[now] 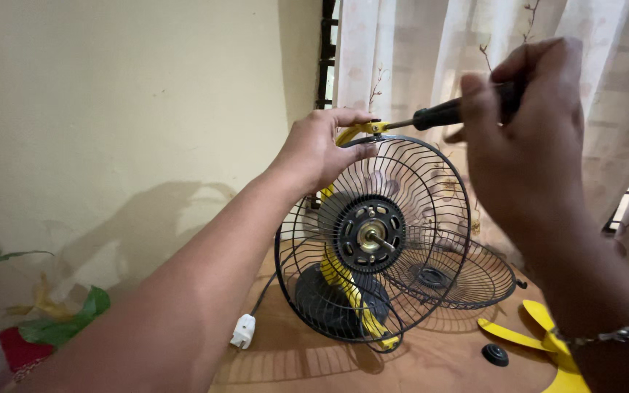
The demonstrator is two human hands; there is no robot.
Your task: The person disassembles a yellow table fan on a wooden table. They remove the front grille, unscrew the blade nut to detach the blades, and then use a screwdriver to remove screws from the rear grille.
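I count two wire fan guards: one upright rear guard (373, 240) with the motor hub, one front guard (451, 274) lying flat on the desk (431, 360). One screwdriver (454, 110) is in my right grip (525, 138). There is one yellow fan blade (540, 336), one black round cap (495, 354), one white plug (242, 332).

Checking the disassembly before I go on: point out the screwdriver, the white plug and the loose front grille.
Screwdriver (442, 113), head view, on its black handle.
White plug (242, 332), head view, on the plug body.
Front grille (475, 280), head view, on its wire spokes lying on the table.
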